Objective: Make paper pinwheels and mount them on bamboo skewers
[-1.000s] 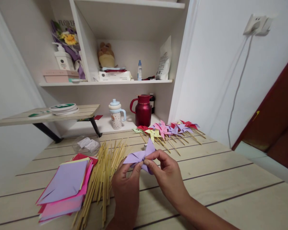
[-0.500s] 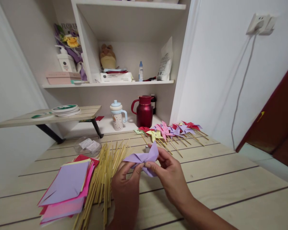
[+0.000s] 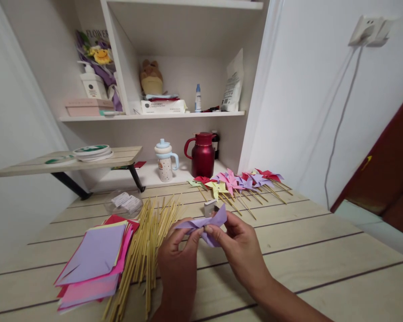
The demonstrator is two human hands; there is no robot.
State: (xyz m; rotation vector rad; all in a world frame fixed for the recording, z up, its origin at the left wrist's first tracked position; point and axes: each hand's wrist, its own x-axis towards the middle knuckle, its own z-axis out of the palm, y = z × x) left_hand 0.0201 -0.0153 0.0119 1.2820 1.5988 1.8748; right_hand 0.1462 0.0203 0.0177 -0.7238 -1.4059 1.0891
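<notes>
Both hands hold a purple paper pinwheel [image 3: 211, 237] above the wooden table. My left hand [image 3: 180, 250] pinches it from the left, thumb near its centre. From the right, my right hand [image 3: 240, 243] grips it, with its thumb also pressed close to the middle. The folded blades stick out to the left, up at the right and below the thumbs. Whatever lies under the thumbs at the centre is hidden. Just behind the pinwheel stands a small whitish-grey object [image 3: 209, 208], partly covered. Left of my left hand lies a bundle of thin wooden sticks [image 3: 144, 250].
A stack of coloured paper sheets [image 3: 92, 255] lies at the left, with a clear plastic container [image 3: 122, 203] behind it. Several pinwheels on sticks [image 3: 231, 181] rest at the back right. A red jug [image 3: 203, 156] and a lidded cup [image 3: 164, 165] stand behind.
The pinwheel has tipped flatter in my hands and shifted slightly right. More of the small object behind it shows. Both hands keep their hold.
</notes>
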